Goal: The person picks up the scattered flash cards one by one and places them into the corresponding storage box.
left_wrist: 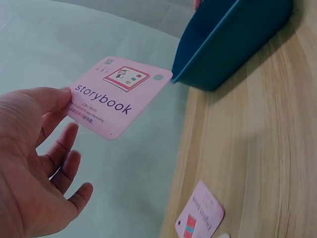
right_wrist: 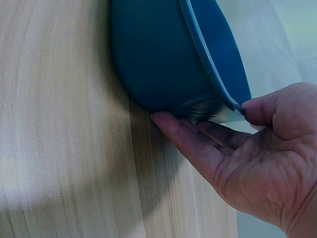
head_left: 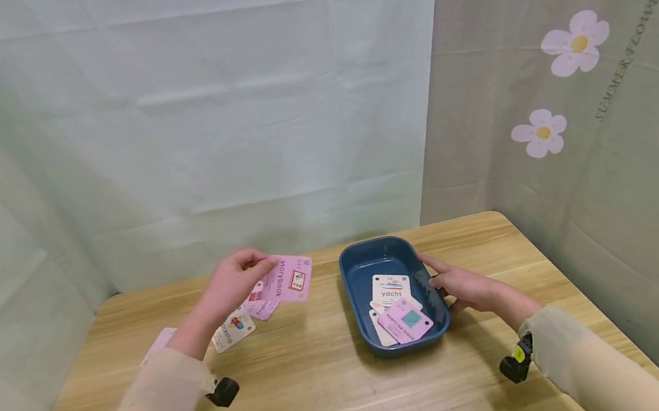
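Observation:
My left hand pinches a pink "storybook" flashcard by one edge, between thumb and index finger. In the left wrist view the flashcard is raised above the table, its picture side showing, while the other fingers hang loosely curled. My right hand grips the right side of a deep blue plastic tray. In the right wrist view its thumb lies at the rim and its fingers touch the outer wall. Inside the tray lie a "yacht" card, a pink "exercise book" card and a partly covered white card.
Under the left hand lie a pink "English book" card and a white card with a spaceship picture. A pink card is partly hidden by the left forearm. Cloth curtains stand behind the wooden table.

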A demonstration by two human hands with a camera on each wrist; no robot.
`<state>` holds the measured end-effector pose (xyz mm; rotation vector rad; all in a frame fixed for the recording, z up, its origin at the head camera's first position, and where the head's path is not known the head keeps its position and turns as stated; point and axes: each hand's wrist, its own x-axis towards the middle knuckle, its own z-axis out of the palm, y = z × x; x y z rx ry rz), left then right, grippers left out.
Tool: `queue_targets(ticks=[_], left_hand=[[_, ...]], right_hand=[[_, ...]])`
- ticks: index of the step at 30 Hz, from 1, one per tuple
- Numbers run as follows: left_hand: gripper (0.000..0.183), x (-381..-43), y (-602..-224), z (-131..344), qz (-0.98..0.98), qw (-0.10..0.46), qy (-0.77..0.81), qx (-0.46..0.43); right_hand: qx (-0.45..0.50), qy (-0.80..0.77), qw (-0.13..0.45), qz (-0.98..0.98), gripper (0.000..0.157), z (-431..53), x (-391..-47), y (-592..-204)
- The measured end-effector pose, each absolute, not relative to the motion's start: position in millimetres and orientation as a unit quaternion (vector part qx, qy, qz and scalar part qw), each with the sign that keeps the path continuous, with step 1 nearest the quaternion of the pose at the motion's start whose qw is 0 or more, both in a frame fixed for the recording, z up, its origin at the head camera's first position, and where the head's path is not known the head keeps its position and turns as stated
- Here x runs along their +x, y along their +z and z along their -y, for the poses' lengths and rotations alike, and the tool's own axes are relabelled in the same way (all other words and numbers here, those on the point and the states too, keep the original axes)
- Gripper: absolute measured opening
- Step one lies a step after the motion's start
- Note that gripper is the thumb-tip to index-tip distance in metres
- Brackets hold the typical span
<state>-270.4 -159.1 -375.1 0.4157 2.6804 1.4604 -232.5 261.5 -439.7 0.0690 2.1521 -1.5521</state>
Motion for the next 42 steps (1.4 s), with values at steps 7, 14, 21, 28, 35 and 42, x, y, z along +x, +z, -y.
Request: queue_targets(ticks=[7, 14, 21, 28, 35, 42], left_hand=[[0.036, -270.4, -372.7, 140.4, -0.866, 0.043, 0.485, 0.110], [0.033, -270.3, -371.0, 118.0, -0.861, 0.045, 0.491, 0.123], [0.027, -272.4, -372.7, 95.6, -0.848, 0.039, 0.510, 0.140], [0.022, -272.8, -370.6, 76.2, -0.843, 0.046, 0.518, 0.139], [0.022, -275.0, -371.2, 63.9, -0.856, 0.035, 0.493, 0.153], [0.021, -275.8, -371.2, 47.2, -0.858, 0.035, 0.482, 0.172]], right_hand=[[0.025, -0.563, 0.241, -0.790, 0.061, -262.0, -232.2, -439.7], [0.023, -0.565, 0.242, -0.789, 0.062, -262.0, -231.9, -439.4], [0.022, -0.558, 0.241, -0.794, 0.061, -261.8, -232.0, -438.9], [0.021, -0.563, 0.241, -0.790, 0.062, -260.9, -232.0, -438.9], [0.022, -0.564, 0.241, -0.789, 0.061, -261.3, -232.4, -439.8], [0.020, -0.563, 0.244, -0.789, 0.061, -262.3, -232.6, -440.2]])
